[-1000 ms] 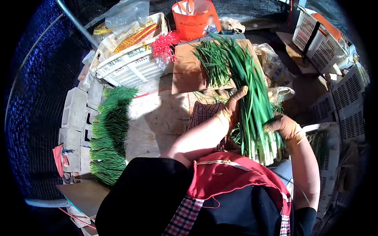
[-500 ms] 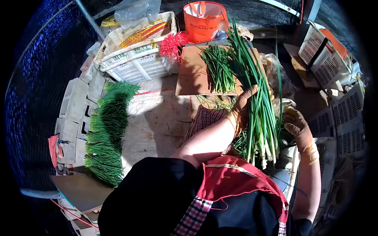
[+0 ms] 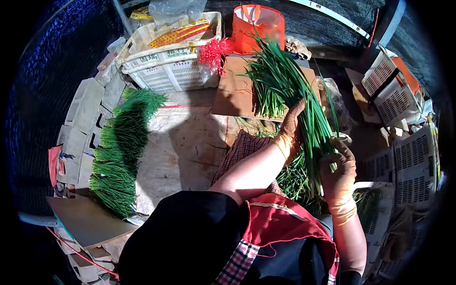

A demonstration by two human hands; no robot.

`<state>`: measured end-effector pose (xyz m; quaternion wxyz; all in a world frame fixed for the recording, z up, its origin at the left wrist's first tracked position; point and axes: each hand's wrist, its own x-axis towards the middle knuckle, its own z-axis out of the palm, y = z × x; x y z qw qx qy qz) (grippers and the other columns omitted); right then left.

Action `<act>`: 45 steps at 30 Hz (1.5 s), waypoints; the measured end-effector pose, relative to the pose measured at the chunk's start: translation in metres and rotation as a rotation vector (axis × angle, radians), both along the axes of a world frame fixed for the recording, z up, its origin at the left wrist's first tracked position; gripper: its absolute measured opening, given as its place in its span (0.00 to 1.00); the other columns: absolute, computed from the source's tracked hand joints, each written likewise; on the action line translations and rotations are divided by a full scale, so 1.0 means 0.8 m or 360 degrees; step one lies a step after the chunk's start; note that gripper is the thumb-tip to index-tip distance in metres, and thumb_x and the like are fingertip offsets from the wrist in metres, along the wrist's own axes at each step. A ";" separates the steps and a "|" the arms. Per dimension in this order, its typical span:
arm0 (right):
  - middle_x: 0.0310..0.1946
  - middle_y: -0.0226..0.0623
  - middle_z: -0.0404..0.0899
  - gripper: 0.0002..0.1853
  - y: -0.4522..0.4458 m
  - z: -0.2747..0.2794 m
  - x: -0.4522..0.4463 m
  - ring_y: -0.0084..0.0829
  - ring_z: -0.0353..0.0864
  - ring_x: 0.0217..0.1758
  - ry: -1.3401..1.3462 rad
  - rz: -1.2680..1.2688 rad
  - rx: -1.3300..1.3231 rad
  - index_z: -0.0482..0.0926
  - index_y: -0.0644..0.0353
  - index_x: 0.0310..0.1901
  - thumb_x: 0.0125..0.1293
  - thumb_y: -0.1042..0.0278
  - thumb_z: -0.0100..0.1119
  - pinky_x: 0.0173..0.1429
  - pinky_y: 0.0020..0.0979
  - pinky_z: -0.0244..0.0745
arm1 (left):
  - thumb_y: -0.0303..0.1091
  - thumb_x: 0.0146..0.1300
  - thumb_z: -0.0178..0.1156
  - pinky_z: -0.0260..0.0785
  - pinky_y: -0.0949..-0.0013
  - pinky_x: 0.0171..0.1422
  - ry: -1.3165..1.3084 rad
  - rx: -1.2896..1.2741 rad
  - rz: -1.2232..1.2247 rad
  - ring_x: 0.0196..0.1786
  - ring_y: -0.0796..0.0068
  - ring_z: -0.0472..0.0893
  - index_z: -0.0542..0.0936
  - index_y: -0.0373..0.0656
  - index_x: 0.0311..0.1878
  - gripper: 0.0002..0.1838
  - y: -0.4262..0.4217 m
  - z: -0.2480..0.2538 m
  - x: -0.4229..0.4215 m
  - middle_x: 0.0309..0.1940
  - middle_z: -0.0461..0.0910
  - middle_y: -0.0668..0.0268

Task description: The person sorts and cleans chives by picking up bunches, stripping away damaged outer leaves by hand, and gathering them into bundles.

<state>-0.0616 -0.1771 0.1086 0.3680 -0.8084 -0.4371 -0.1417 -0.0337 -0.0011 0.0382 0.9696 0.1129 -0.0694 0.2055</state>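
Note:
A long bunch of garlic chives (image 3: 311, 121) slants across in front of me, leafy tips up and pale ends down. My left hand (image 3: 292, 124), in a stained glove, is closed around its middle. Gloved too, my right hand (image 3: 339, 168) is curled beside the pale lower ends. A single long chive leaf runs up out of its fingers, and a pale stem end shows at them. Behind the bunch, a smaller pile of chives (image 3: 270, 102) lies on a brown board (image 3: 232, 97), partly covered by the leaves. Loose greens (image 3: 294, 178) sit below my left wrist.
A row of chive bundles (image 3: 114, 156) lines the left of a pale sheet (image 3: 175, 156). A white crate (image 3: 175, 76), a red tinsel-like bunch (image 3: 214, 54) and an orange bag (image 3: 256, 33) stand at the back. More white crates (image 3: 415, 154) are on the right.
My right hand has come left and down to the bunch's pale ends. The bunch has tilted, its leafy tips shifting left over the pile on the board. The view has shifted slightly.

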 end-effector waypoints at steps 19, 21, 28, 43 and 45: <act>0.51 0.41 0.76 0.21 -0.195 -0.035 0.130 0.32 0.75 0.53 0.1188 -0.0212 0.0307 0.75 0.67 0.50 0.59 0.64 0.59 0.61 0.32 0.65 | 0.51 0.62 0.54 0.76 0.52 0.43 -0.0188 -0.0329 0.0281 0.39 0.62 0.80 0.75 0.41 0.46 0.21 0.098 0.012 -0.008 0.38 0.80 0.59; 0.46 0.37 0.78 0.21 -0.202 -0.103 0.133 0.28 0.75 0.51 0.0639 -0.0937 -0.1173 0.76 0.66 0.48 0.53 0.65 0.64 0.55 0.30 0.70 | 0.50 0.63 0.54 0.76 0.53 0.43 -0.0203 -0.0310 0.0350 0.39 0.62 0.80 0.75 0.41 0.46 0.21 0.099 0.019 -0.010 0.38 0.80 0.60; 0.36 0.40 0.79 0.17 -0.014 0.006 -0.006 0.39 0.76 0.38 0.0140 -0.0045 -0.0172 0.78 0.58 0.47 0.52 0.75 0.61 0.47 0.34 0.70 | 0.49 0.63 0.53 0.76 0.54 0.44 -0.0198 -0.0242 0.0484 0.41 0.64 0.80 0.75 0.41 0.46 0.20 0.091 0.025 -0.006 0.39 0.79 0.61; 0.31 0.43 0.81 0.07 0.073 0.026 0.015 0.37 0.82 0.34 0.0413 0.0066 0.0031 0.81 0.60 0.37 0.59 0.68 0.59 0.40 0.31 0.74 | 0.49 0.59 0.55 0.70 0.57 0.54 -0.0173 -0.0093 0.0454 0.46 0.62 0.76 0.75 0.39 0.48 0.23 0.068 0.063 -0.020 0.43 0.78 0.60; 0.29 0.40 0.82 0.07 0.084 0.031 0.016 0.39 0.81 0.33 0.0379 0.0038 -0.0030 0.82 0.58 0.35 0.55 0.66 0.63 0.39 0.32 0.74 | 0.50 0.58 0.56 0.70 0.56 0.53 -0.0191 -0.0155 0.0427 0.45 0.60 0.77 0.75 0.40 0.49 0.24 0.066 0.060 -0.014 0.43 0.77 0.58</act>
